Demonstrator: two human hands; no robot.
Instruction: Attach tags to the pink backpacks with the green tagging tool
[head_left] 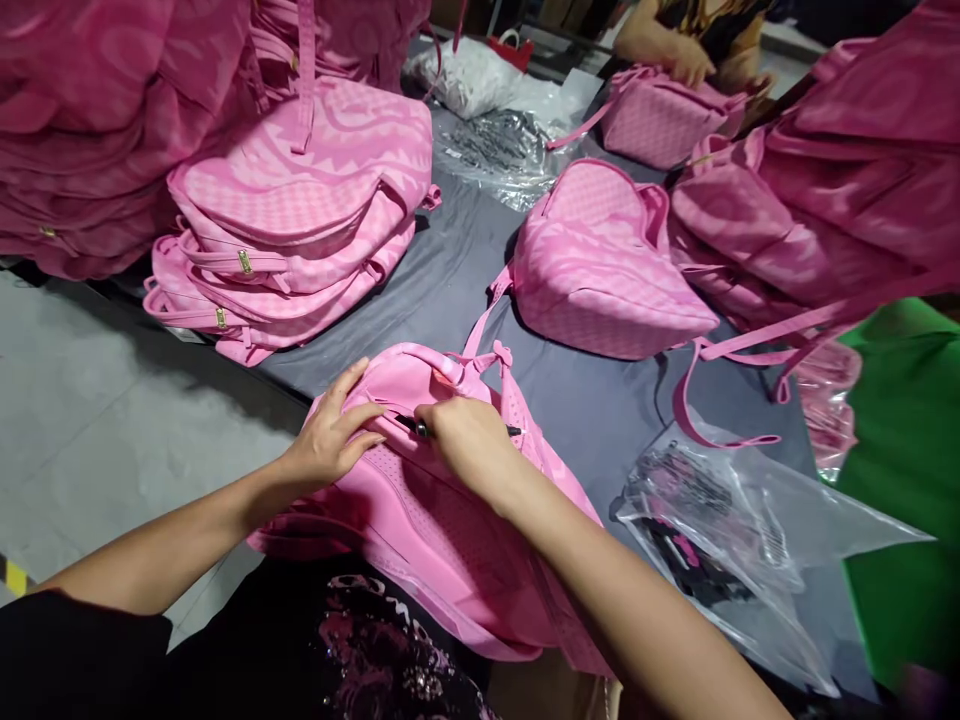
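A pink backpack (442, 530) leans against my front at the table edge, its back panel and straps facing up. My left hand (334, 430) grips the bag's upper edge, with thumb and fingers on the fabric beside a narrow opening. My right hand (469, 440) is closed around a slim black pen-like tool (514, 431), which sticks out on both sides of the fist. Near that opening, a dark tip shows between my two hands. The right fingertips are partly hidden, and I cannot make out the tool's exact kind.
Stacked pink backpacks (300, 210) stand at the left, with another pink bag (607, 270) ahead. Clear plastic bags (712, 530) with dark items lie at the right on the grey table cover (480, 240). Across the table, a person's hand (686, 62) touches a pink bag (664, 120).
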